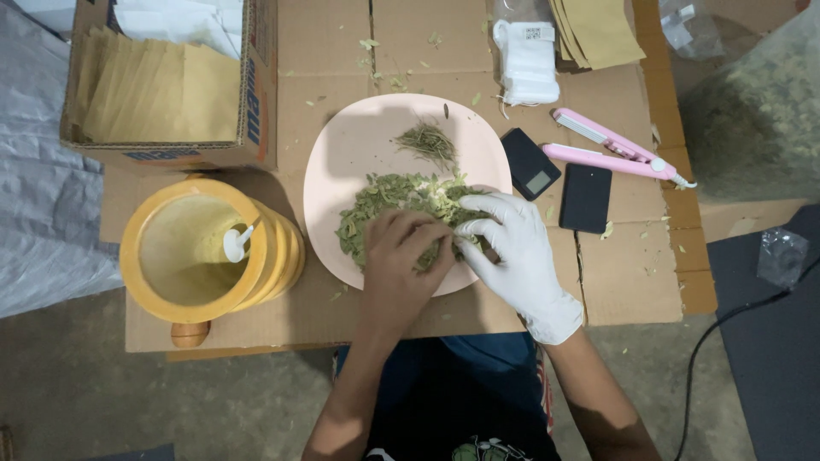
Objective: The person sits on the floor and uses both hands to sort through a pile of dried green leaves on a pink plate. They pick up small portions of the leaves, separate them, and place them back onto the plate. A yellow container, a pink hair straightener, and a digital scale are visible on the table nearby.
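Cardboard tabletop (pixel 632 282) over concrete floor (pixel 77 393); left hand (pixel 401 265), gloved right hand (pixel 512 248), fingers pinching dried leaves (pixel 384 201)

One head-worn camera looked almost straight down, fairly close, at the cardboard worktop (pixel 342 51) and the pink plate (pixel 359 145) centred below.

A cardboard box (pixel 171 81) of tan paper envelopes (pixel 158 90) sits at the cardboard mat's (pixel 632 282) far left corner. A clear bag of white sachets (pixel 527 60) lies at the far edge, beside more tan envelopes (pixel 598 32). A small black scale's grey screen (pixel 540 182) faces up near the pink plate (pixel 342 162).
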